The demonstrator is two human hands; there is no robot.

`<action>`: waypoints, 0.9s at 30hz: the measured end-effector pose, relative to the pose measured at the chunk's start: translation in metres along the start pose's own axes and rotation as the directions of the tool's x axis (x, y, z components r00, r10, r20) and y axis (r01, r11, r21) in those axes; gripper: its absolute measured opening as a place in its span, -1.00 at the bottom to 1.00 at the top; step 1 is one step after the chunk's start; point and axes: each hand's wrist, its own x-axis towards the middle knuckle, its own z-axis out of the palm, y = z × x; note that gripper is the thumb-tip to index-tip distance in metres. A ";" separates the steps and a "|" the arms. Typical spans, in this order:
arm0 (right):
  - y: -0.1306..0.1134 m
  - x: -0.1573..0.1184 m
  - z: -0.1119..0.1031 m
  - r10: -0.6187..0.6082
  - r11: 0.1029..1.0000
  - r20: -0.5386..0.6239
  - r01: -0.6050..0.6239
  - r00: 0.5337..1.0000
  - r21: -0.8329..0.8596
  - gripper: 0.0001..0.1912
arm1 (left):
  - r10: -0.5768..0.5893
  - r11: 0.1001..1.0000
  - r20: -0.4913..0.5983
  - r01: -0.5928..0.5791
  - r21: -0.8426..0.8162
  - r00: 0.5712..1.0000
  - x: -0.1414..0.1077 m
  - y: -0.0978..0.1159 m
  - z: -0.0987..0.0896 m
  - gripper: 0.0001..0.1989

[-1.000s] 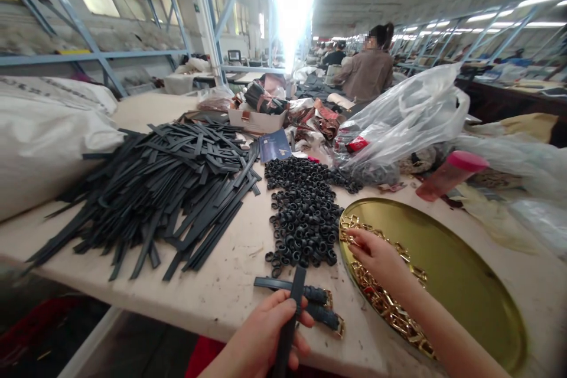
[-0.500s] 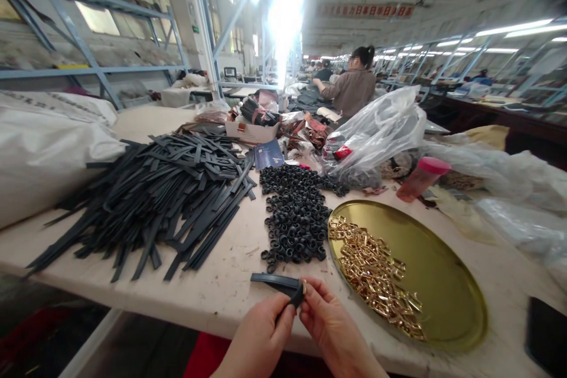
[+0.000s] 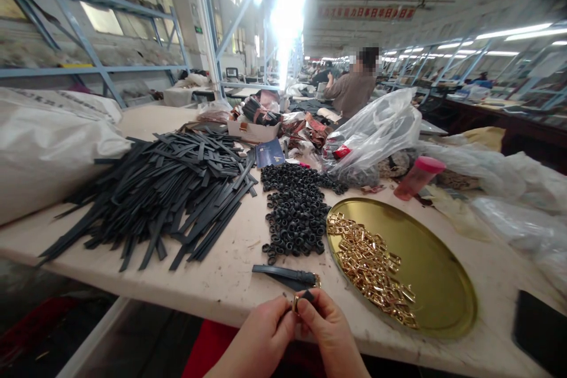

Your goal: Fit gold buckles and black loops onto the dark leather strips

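At the table's near edge my left hand [image 3: 268, 325] and my right hand [image 3: 328, 322] meet, fingers closed in a pinch. Between them is a short black strap [image 3: 306, 295] with a gold buckle [image 3: 295, 303] on it; most of the strap is hidden by my fingers. My right thumb presses beside the buckle. Just beyond my hands lie finished-looking black straps [image 3: 283, 273] with gold buckle metal at their right end. Farther off is a heap of small black loops [image 3: 295, 218]. To the right, gold buckles [image 3: 372, 266] are piled on an oval gold tray [image 3: 447, 289].
A large pile of flat black strips [image 3: 163, 195] covers the left of the table [image 3: 212, 289]. A white sack [image 3: 53, 153] stands behind it. Beyond are a clear plastic bag [image 3: 376, 130], a pink-lidded jar [image 3: 419, 178] and a dark flat object [image 3: 538, 331] at right. A person [image 3: 354, 91] works farther back.
My hands have drawn down toward me, away from the straps on the table, whose buckled end now shows. The strap and buckle in my fingers have turned. The person behind has raised an arm.
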 end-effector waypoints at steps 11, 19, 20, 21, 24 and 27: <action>0.012 0.000 -0.003 -0.047 0.983 0.007 0.048 0.999 -0.175 -0.66 | -0.159 0.923 0.052 0.168 -0.348 0.986 0.007 -0.016 0.006 -0.78; 0.005 0.007 0.008 0.147 0.988 0.009 -0.147 0.989 0.043 -0.69 | -0.276 0.825 0.091 0.285 -0.488 0.957 0.021 -0.019 0.008 -0.74; 0.005 0.008 0.009 0.154 0.987 -0.001 -0.154 0.988 0.046 -0.70 | -0.285 0.826 0.079 0.287 -0.485 0.955 0.022 -0.020 0.009 -0.74; 0.006 0.008 0.009 0.130 0.992 -0.021 -0.130 0.991 0.007 -0.71 | -0.290 0.831 0.062 0.284 -0.479 0.955 0.024 -0.021 0.010 -0.75; 0.007 0.010 0.003 -0.104 0.959 -0.060 0.084 0.993 -0.272 -0.75 | -0.287 0.853 0.010 0.261 -0.452 0.958 0.026 -0.025 0.012 -0.77; 0.008 0.012 -0.007 -0.225 0.877 0.012 0.208 0.974 -0.433 -0.79 | -0.277 0.876 -0.007 0.249 -0.413 0.961 0.025 -0.027 0.013 -0.77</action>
